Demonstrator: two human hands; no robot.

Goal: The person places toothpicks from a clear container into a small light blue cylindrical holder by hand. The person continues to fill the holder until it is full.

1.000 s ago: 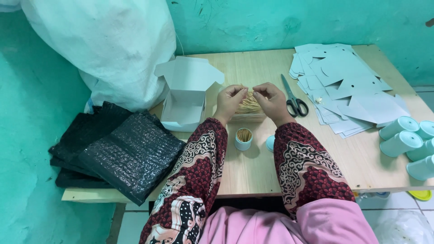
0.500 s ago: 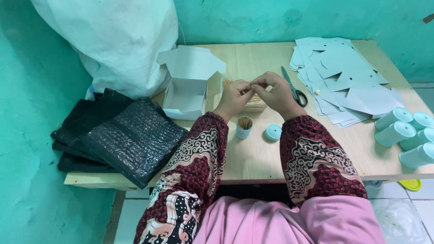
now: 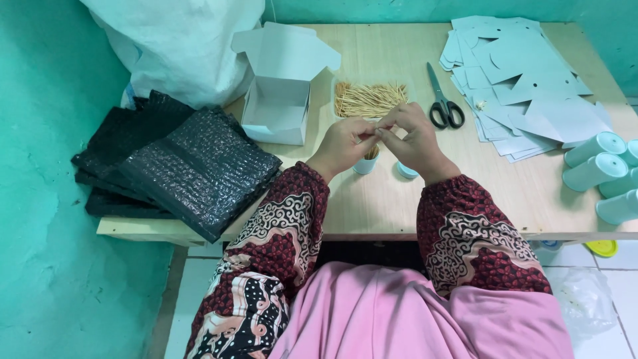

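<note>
**Toothpicks Pinched Above a Small Cup at Mid-Frame**

Starting at the left of the frame: stack of black bubble-wrap bags (image 3: 179, 166) hanging over the table (image 3: 399, 206) edge, big white sack (image 3: 179, 46) behind in the upper left. Just right of these, open white box (image 3: 279, 93), flaps up, apparently empty inside.

Moving to the centre: left hand (image 3: 342, 143) and right hand (image 3: 415, 139) meeting fingertip to fingertip, closed in a narrow pinch on what looks like a few toothpicks; the held sticks too thin and too covered to make out, so pointing and long axis not certain. Directly beneath the hands, small pale cup (image 3: 367, 159) standing upright, already holding sticks that stand on end, long axis vertical. Round blue lid (image 3: 405, 171) lying just beside it, off the cup. Behind the hands, loose toothpick pile (image 3: 369, 98), sticks mostly lying left to right across the table.

Judged from this: cup partly filled, not capped, plenty of sticks left in the pile.

Further right: black-handled scissors (image 3: 442, 100), blades pointing to the top of the frame, then a spread of flat pale-blue card cut-outs (image 3: 525, 86). At the far right edge, several capped teal tubes (image 3: 598, 163) lying on their sides.
</note>
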